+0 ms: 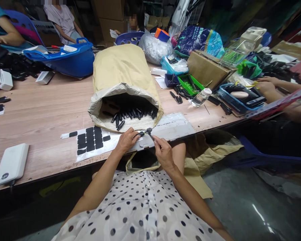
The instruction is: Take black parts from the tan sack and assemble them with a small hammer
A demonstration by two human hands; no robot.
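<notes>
My left hand (pixel 126 140) is closed on a small black cylindrical piece (pixel 140 133) with a bit of yellow-green at its tip, over a grey board (pixel 174 129) at the table's front edge. In my closed right hand (pixel 164 152) is a small dark hammer-like tool (pixel 149 131), its head close to that tip; whether they touch I cannot tell. Just beyond both hands, a tan paper sack (pixel 122 63) lies with its mouth towards me. Several similar black pieces (pixel 134 113) show inside it. Left of my left hand lies a sheet of black stickers (pixel 90 140).
A white power bank (pixel 12 164) lies at the left front. Behind stand a blue basin (pixel 62 62), a green tray (pixel 190 83), a clear bottle (pixel 200 97) and a cardboard box (pixel 208 70). Another person's hand (pixel 266 87) is at the right; other people sit across the table.
</notes>
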